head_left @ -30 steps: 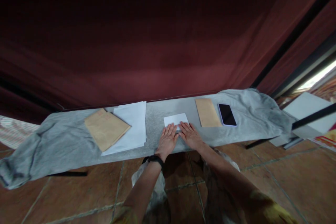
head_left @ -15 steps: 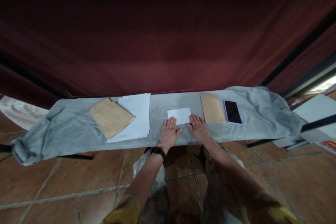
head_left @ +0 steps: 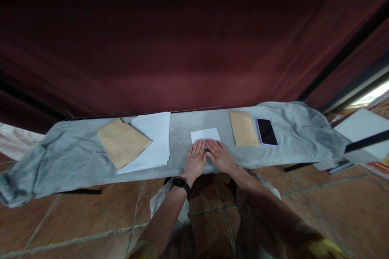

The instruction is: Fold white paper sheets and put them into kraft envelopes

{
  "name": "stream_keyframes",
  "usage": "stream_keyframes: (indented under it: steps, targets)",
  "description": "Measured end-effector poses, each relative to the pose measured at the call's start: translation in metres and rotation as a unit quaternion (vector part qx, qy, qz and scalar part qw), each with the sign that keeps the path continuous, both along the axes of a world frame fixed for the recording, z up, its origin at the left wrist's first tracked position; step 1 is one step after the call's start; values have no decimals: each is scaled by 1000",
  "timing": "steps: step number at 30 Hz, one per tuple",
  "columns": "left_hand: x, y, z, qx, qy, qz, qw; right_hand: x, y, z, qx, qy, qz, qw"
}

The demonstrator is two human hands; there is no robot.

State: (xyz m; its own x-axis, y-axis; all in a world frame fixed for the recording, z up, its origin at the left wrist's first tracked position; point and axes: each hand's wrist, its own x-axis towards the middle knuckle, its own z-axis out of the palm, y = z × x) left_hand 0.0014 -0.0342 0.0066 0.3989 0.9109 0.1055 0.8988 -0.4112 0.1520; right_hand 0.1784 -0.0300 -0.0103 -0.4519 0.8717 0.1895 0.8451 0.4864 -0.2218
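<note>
A small white sheet of paper point(head_left: 205, 134), which looks folded, lies at the middle of a narrow bench covered with grey cloth point(head_left: 182, 129). Flat on its near part rests my left hand point(head_left: 195, 158), fingers stretched out. My right hand point(head_left: 221, 157) lies flat beside it, fingers extended over the paper's near right part. The fingertips of both hands almost meet. The paper's near edge is hidden under them. A black band point(head_left: 181, 185) circles my left wrist.
To the left, brown envelopes point(head_left: 123, 143) overlap a stack of white paper point(head_left: 158, 139). Right of my hands lie another brown envelope point(head_left: 244, 128) and a phone point(head_left: 267, 132) with a purple edge. A dark red panel point(head_left: 194, 56) rises behind the bench. Tiled floor point(head_left: 85, 218) shows below.
My right hand has slid left from the paper's right edge to beside my left hand. My left hand stays flat on the paper. The view has shifted slightly.
</note>
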Motion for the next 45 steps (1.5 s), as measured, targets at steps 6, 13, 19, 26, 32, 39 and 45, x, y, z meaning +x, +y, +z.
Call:
stream_keyframes:
  steps: [6,13,19,26,32,39,45]
  targets:
    - [-1,0,-4,-15,15,51,998,3,1,-7,4,-6,-57,998]
    - [-2,3,-4,-16,22,119,993,10,3,-14,41,-17,-128,991]
    - [0,4,-3,-3,-5,175,985,10,4,-13,46,-20,-170,984]
    - [-5,31,36,16,-337,176,925,-1,15,3,32,13,-169,985]
    - [-33,47,122,-35,-819,107,563,-5,22,12,3,46,-150,988]
    - [-58,19,180,83,-799,18,595,-8,29,13,-10,75,-141,987]
    - [-57,31,172,146,-765,48,625,-7,31,13,-8,78,-118,990]
